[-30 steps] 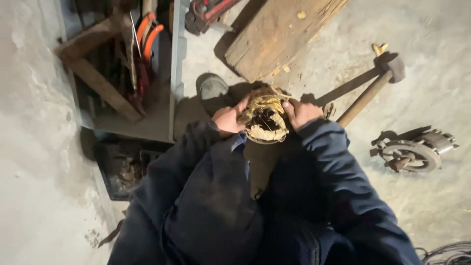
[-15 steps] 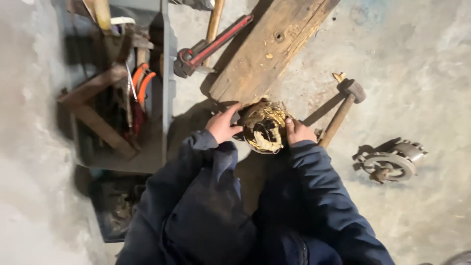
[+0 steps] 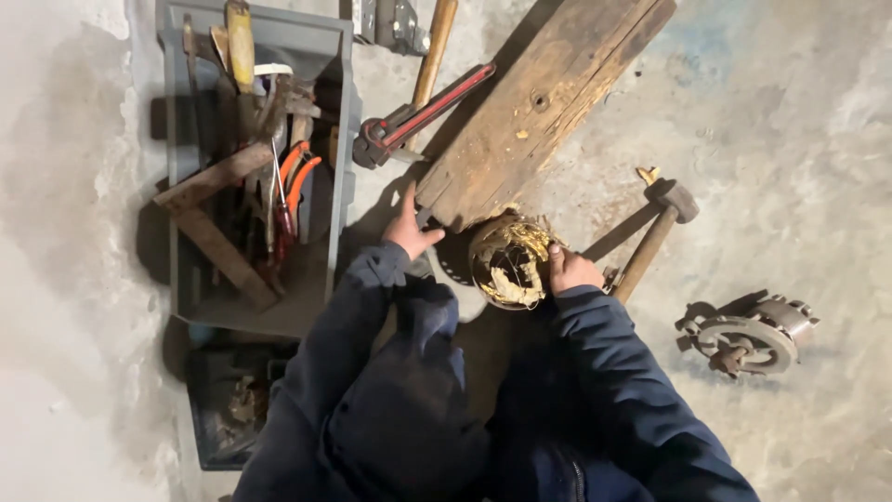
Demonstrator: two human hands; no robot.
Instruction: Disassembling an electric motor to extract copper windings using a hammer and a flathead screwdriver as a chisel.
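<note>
Your left hand open, fingers spread, pressing wooden beam end. Right hand grips round copper-wound motor part on floor at beam end. Windings remain inside; hammer lies untouched.

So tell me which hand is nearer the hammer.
Right. The right hand rests on the round metal part, just beside the hammer; the left hand is across by the wooden beam.

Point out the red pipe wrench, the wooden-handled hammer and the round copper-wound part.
red pipe wrench [image 3: 423, 112], head view, mid handle
wooden-handled hammer [image 3: 650, 249], head view, handle
round copper-wound part [image 3: 509, 262], head view, centre
</note>
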